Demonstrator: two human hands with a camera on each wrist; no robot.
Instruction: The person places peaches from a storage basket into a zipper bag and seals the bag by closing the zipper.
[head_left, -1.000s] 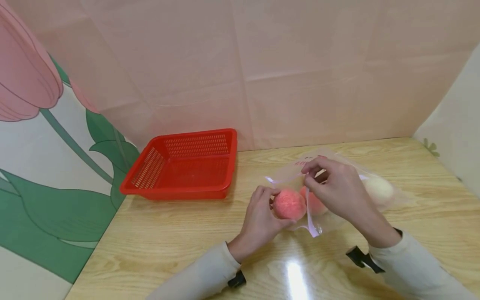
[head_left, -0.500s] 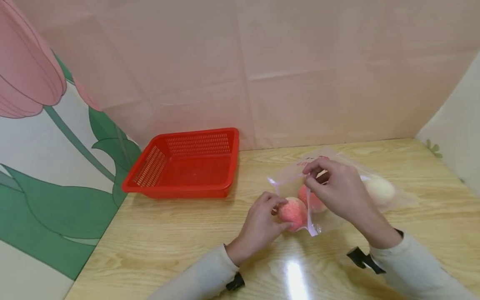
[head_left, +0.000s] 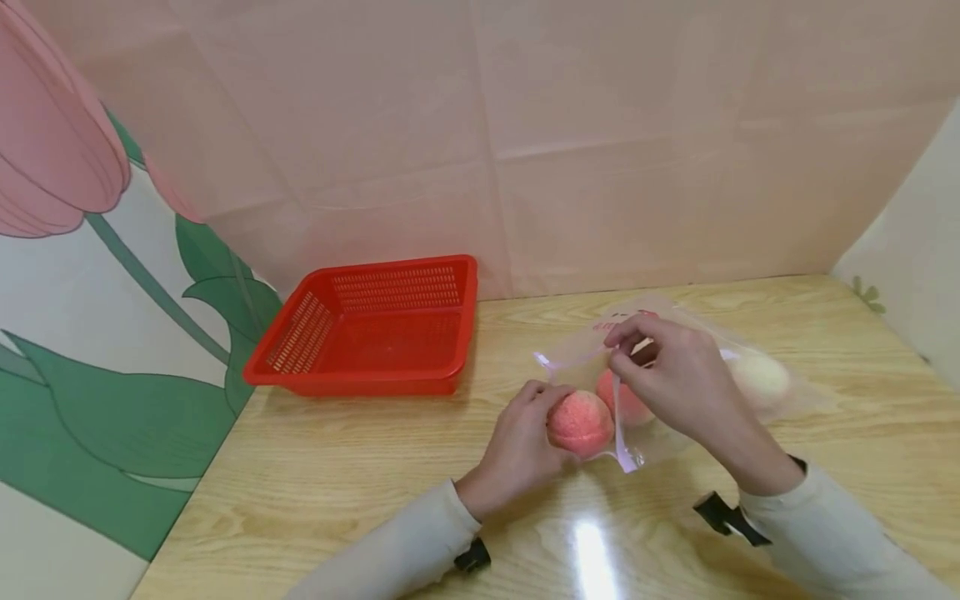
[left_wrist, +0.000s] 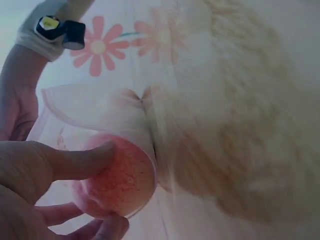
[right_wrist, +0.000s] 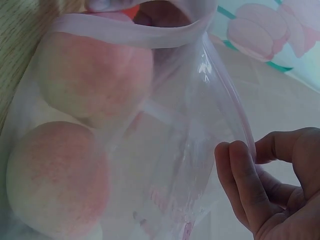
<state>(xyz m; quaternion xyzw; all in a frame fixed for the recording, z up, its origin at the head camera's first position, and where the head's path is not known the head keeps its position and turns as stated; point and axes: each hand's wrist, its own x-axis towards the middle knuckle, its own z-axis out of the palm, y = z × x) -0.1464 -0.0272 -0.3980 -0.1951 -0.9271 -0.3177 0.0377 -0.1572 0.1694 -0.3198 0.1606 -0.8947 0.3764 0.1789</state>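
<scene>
A pink peach (head_left: 581, 423) sits at the mouth of a clear plastic zip bag (head_left: 660, 442). My left hand (head_left: 522, 442) grips it, thumb on one side and fingers on the other in the left wrist view. My right hand (head_left: 678, 375) pinches the bag's edge between thumb and fingers, holding the mouth apart. Inside the bag lie another pink peach (head_left: 622, 396), partly behind the right hand, and a pale yellowish fruit (head_left: 759, 381). The right wrist view shows two blushed peaches (right_wrist: 57, 180) through the plastic.
A red plastic basket (head_left: 390, 350) with slotted walls stands left of the bag, with nothing in it. The wooden table (head_left: 315, 500) meets a pink-covered wall (head_left: 375, 125) at the back. Large printed flowers (head_left: 52, 142) cover the left wall.
The held peach has moved slightly towards me and turned, so its seam now shows in front. My left fingers have shifted on it. The right hand keeps its hold on the bag.
</scene>
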